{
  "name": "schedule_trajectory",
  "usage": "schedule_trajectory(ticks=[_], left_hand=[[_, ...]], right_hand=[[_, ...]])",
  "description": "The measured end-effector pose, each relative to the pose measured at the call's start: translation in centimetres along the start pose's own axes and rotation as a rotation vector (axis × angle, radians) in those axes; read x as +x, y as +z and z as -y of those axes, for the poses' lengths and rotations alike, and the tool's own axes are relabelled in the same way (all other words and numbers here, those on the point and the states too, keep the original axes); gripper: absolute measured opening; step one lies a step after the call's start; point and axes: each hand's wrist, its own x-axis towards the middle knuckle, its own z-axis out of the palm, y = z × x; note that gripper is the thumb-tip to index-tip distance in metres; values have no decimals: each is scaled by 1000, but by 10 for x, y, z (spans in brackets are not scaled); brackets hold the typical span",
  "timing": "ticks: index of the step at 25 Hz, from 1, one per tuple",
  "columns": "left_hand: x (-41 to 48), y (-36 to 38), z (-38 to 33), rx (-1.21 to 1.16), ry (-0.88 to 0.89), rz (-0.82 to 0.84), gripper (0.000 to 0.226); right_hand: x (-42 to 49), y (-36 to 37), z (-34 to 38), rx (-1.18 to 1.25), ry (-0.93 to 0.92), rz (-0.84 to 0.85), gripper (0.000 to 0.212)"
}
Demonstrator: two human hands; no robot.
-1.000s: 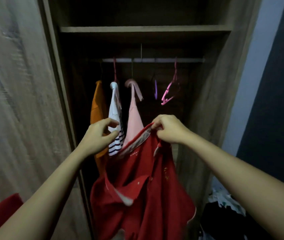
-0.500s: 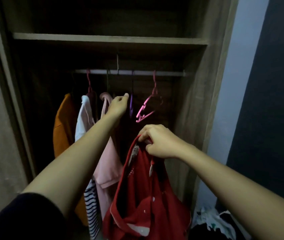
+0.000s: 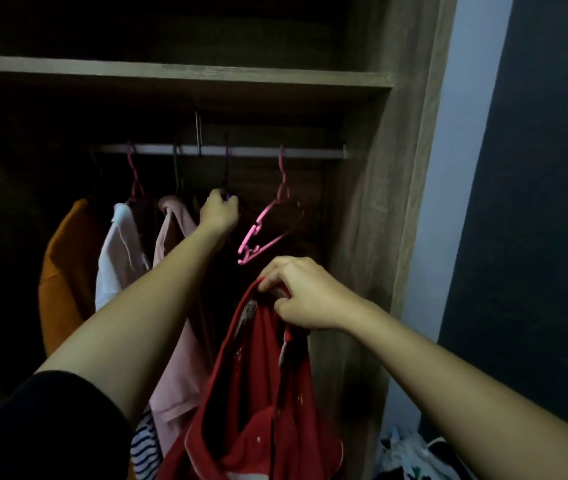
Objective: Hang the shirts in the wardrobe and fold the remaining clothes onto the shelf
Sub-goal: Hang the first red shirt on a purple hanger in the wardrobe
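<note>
My right hand (image 3: 301,296) pinches the collar of a red shirt (image 3: 258,403), which hangs down in front of the open wardrobe. My left hand (image 3: 219,213) reaches up inside and closes around a dark purple hanger (image 3: 226,168) hooked on the white rail (image 3: 227,151). An empty pink hanger (image 3: 264,230) dangles tilted just right of that hand. On the rail to the left hang an orange shirt (image 3: 62,271), a white shirt with striped lower part (image 3: 116,251) and a pink shirt (image 3: 175,306).
A wooden shelf (image 3: 178,76) runs above the rail. The wardrobe's right side panel (image 3: 390,202) stands close beside my right arm. A pile of clothes (image 3: 410,455) lies on the floor at the lower right, by a pale wall.
My left hand let go of the red shirt, rose to the rail area and closed on the purple hanger. The right hand kept the shirt, which now hangs bunched from the collar.
</note>
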Motion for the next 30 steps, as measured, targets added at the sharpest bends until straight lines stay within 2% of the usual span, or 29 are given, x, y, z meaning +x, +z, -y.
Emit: schedule_trajectory(ticks=[4, 7, 8, 10, 14, 16, 19, 23, 27, 30], left_hand=[[-49, -18, -12, 0, 73, -85, 36], [-96, -44, -10, 11, 114, -141, 23], [-111, -57, -7, 15, 139, -151, 22], [-138, -82, 0, 87, 203, -144, 21], [-178, -150, 30, 185, 226, -163, 20], [-199, -189, 50, 302, 260, -229, 22], [-226, -246, 78, 269, 317, -267, 28], [-263, -308, 120, 216, 344, -199, 36], [-284, -337, 154, 316, 388, 26, 42], [-290, -345, 157, 434, 478, 151, 39]], right_hand=[[1, 13, -6, 5, 8, -1, 37], [-1, 27, 1, 44, 57, 56, 25], [-1, 32, 5, 47, 68, 68, 32], [-4, 39, 12, 39, 81, 84, 42], [-5, 49, 33, -24, 64, 85, 23], [-4, 53, 42, -12, 118, 57, 24], [-1, 64, 49, -10, 213, 19, 24], [9, 75, 52, 36, 361, 38, 29], [8, 69, 51, 249, 516, -34, 26], [-8, 65, 61, 218, 482, -27, 32]])
